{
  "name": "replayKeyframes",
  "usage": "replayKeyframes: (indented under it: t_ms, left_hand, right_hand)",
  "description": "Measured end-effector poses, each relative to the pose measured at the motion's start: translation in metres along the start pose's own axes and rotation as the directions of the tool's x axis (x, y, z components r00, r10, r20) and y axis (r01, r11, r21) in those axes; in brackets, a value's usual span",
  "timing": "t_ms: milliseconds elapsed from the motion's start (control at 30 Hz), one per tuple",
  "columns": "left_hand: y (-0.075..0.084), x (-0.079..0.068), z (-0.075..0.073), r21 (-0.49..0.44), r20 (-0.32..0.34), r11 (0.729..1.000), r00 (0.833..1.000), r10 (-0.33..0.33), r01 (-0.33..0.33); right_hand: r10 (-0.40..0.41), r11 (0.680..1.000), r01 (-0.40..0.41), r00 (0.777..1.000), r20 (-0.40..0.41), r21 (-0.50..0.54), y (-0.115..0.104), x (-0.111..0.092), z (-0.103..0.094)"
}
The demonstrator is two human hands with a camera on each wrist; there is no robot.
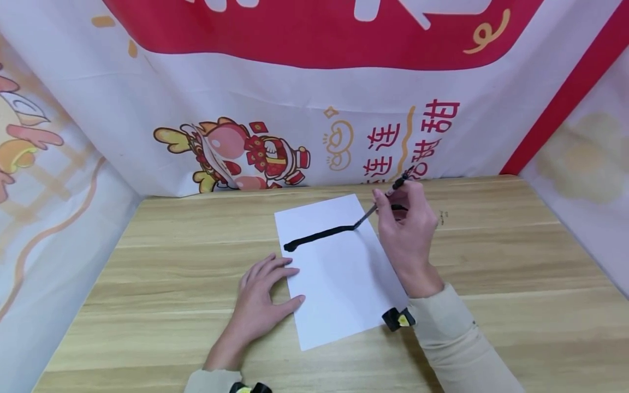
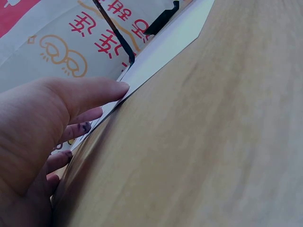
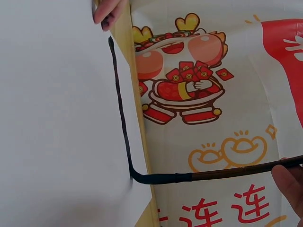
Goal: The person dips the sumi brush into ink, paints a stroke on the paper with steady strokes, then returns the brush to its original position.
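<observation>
My right hand point(image 1: 409, 232) pinches an ink brush point(image 1: 369, 213) by its handle, with the tip on a white sheet of paper point(image 1: 339, 284). In the right wrist view the brush's dark bristles point(image 3: 154, 178) bend where they meet the paper. A thick black stroke point(image 1: 319, 236) runs from near the sheet's left edge to that tip. My left hand point(image 1: 260, 300) rests at the paper's left edge, its fingers spread and the thumb touching the sheet. Dark smudges mark some of its fingers point(image 2: 84, 127) in the left wrist view.
The sheet lies on a wooden table point(image 1: 162, 284). Behind it hangs a white and red printed cloth point(image 1: 275, 87) reaching the table's back edge, with more cloth at both sides. A small dark scribble point(image 1: 442, 217) marks the wood right of my right hand.
</observation>
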State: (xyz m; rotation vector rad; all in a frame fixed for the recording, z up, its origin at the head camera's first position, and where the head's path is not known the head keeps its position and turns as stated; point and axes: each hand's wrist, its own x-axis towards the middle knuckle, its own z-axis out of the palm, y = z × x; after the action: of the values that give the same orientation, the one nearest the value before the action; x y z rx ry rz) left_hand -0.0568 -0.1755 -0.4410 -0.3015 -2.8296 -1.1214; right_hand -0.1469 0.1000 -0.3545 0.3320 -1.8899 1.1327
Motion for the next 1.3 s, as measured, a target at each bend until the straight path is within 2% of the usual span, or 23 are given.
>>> replayKeyframes:
  t_ms: [267,1300]
  left_hand:
    - [-0.0017,-0.0017,-0.0004,-0.002,0.002,1.000,1.000,-0.016,0.016]
    - [0.0000,-0.0003,0.0009,0.002,-0.002,1.000,1.000,-0.001,0.001]
  right_hand:
    - [-0.011,1.000,0.011,1.000,-0.002,0.000,0.0004,0.0000,0.0006]
    - [0.001,1.000,-0.001,1.000,-0.026,0.002,-0.0008,0.0001,-0.0073]
